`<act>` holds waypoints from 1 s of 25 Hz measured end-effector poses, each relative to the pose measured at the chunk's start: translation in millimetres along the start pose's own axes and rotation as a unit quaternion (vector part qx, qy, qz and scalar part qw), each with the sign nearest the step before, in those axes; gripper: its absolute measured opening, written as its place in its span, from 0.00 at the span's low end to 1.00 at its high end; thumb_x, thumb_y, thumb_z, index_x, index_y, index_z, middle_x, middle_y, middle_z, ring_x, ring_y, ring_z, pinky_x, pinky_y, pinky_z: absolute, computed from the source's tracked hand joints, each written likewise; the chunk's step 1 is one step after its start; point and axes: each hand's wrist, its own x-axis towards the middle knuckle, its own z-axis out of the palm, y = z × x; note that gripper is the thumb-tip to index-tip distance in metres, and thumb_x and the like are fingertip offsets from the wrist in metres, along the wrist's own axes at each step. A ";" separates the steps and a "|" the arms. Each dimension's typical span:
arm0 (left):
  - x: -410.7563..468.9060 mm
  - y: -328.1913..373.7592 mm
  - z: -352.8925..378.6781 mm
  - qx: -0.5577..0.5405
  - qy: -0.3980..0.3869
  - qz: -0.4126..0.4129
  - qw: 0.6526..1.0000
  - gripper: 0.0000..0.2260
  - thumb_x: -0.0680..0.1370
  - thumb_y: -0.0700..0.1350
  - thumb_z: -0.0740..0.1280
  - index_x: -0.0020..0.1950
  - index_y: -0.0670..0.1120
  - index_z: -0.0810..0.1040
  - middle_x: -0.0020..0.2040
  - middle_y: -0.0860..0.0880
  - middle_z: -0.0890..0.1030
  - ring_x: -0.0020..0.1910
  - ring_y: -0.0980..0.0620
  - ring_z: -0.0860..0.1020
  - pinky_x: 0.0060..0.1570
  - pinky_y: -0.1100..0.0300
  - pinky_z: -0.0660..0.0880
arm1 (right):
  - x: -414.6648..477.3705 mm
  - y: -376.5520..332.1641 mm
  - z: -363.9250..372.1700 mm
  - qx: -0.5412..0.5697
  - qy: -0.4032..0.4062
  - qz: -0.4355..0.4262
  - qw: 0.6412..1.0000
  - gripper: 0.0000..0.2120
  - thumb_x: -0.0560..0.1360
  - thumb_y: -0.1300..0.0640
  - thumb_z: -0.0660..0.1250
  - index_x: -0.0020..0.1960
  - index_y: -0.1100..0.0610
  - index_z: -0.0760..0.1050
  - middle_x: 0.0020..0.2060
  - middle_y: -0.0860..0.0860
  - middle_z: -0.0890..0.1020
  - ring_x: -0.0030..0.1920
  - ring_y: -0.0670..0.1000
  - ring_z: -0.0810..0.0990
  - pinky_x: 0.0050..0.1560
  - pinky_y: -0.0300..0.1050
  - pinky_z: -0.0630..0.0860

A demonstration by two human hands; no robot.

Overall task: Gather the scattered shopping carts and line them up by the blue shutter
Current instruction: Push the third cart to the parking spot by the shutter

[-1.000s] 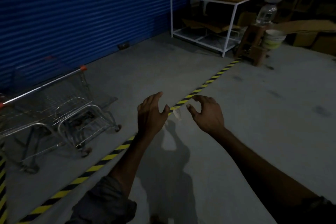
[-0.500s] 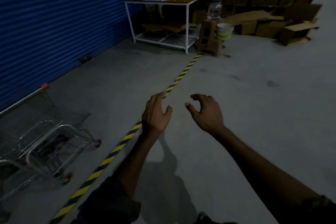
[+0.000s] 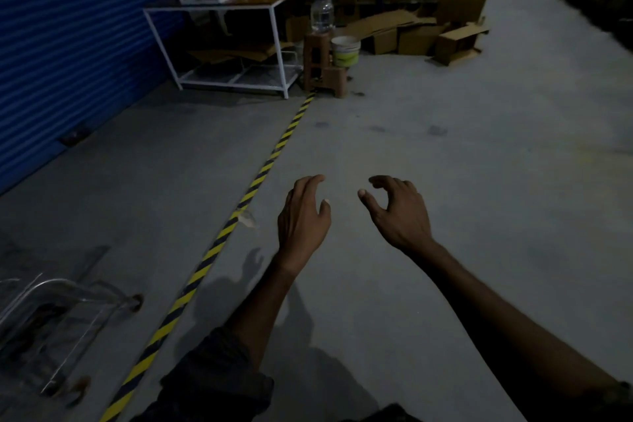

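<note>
Matt concrete floor (image 3: 445, 181), ribbed metal shutter (image 3: 68, 44).
Left of the striped tape (image 3: 221, 238), a shopping cart (image 3: 68, 284) of shiny metal wire; at its far end, white-painted metal rack (image 3: 278, 55), plastic bucket (image 3: 346, 51), matt cardboard boxes (image 3: 455, 41).

Empty hands (image 3: 352, 216) hover beside striped tape (image 3: 219, 240).

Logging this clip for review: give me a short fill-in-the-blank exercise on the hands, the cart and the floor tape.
1. The left hand and the right hand hold ____ at this moment.
2. The floor tape is striped yellow and ____.
3. The shopping cart stands on the tape's ____ side, toward the blue shutter.

Missing words: nothing; black; left.
</note>
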 end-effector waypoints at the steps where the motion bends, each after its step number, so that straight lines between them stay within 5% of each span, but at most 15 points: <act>1: 0.6 12.1 6.0 0.002 -0.002 0.004 1.000 0.21 0.79 0.45 0.66 0.72 0.55 0.70 0.71 0.54 0.71 0.68 0.49 0.72 0.56 0.48 0.77 | -1.7 7.8 -9.5 -0.002 0.007 0.006 1.000 0.23 0.79 0.34 0.61 0.65 0.48 0.76 0.59 0.45 0.82 0.62 0.51 0.75 0.60 0.54 0.73; 25: -48.6 372.6 231.8 -0.066 -0.114 0.197 0.972 0.23 0.78 0.46 0.68 0.73 0.53 0.71 0.72 0.54 0.71 0.68 0.50 0.71 0.64 0.53 0.69 | -90.6 294.8 -315.1 -0.090 0.148 0.160 0.972 0.20 0.79 0.35 0.62 0.62 0.47 0.77 0.58 0.44 0.82 0.63 0.50 0.74 0.59 0.51 0.71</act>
